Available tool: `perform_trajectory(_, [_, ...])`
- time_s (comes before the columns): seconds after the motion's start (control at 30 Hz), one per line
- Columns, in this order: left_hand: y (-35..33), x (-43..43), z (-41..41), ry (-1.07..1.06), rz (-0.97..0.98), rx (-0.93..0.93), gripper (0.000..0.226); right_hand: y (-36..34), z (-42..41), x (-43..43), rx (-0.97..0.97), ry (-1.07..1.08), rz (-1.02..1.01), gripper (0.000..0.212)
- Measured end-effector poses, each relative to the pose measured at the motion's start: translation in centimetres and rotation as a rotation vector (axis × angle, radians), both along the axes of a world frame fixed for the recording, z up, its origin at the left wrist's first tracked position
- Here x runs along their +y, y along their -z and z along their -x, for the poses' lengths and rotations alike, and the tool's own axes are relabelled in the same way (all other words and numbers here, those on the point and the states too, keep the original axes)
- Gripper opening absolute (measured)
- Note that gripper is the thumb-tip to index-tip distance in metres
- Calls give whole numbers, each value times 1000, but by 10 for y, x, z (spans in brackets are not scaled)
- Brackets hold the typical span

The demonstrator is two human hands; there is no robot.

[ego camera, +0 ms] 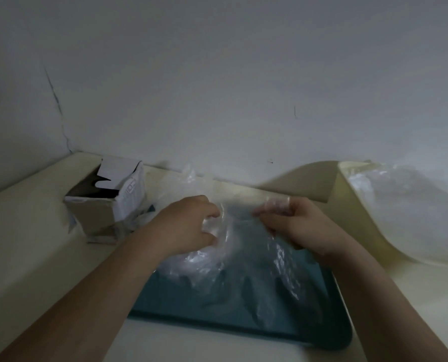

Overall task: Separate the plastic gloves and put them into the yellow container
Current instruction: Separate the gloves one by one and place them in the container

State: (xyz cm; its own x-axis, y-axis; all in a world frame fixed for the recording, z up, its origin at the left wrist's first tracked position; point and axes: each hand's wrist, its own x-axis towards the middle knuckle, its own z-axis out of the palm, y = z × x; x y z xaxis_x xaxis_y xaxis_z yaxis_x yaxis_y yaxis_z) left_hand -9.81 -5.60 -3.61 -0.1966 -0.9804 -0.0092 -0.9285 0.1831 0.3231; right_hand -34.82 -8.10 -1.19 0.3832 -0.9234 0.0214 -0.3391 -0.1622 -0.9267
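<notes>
Above the blue tray [217,325], left grip [189,226] and right grip [299,226] both pinch the plastic gloves [233,259], whose clinging film could let several lift together toward the yellow container [353,205] right of the tray.

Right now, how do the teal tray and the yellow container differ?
The teal tray is dark, flat and shallow; the yellow container is pale and high-walled. The tray lies straight ahead; the container stands to its right by the wall. Both hold clear plastic gloves.
</notes>
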Motion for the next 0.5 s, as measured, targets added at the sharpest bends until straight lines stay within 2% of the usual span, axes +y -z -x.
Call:
perform_trajectory(0.07, [0,-1,0,-1,16,-11,16,-1,2,3,27,-112,28,37])
perform_trajectory(0.13, [2,-2,-1,-4,11,30,25,-6,3,8,73,-196,64,46])
perform_trajectory(0.23, [-3,-4,-5,2,65,137,10,-14,6,12,102,-351,34,35])
perform_trajectory(0.27, [-4,-4,-8,-10,85,197,12,-17,6,13,115,-400,22,30])
perform_trajectory(0.4, [-17,-3,-12,-134,200,522,19,-21,7,13,126,-497,42,18])
perform_trajectory(0.5, [-32,3,-4,-235,258,934,23,-21,5,14,34,-470,94,20])
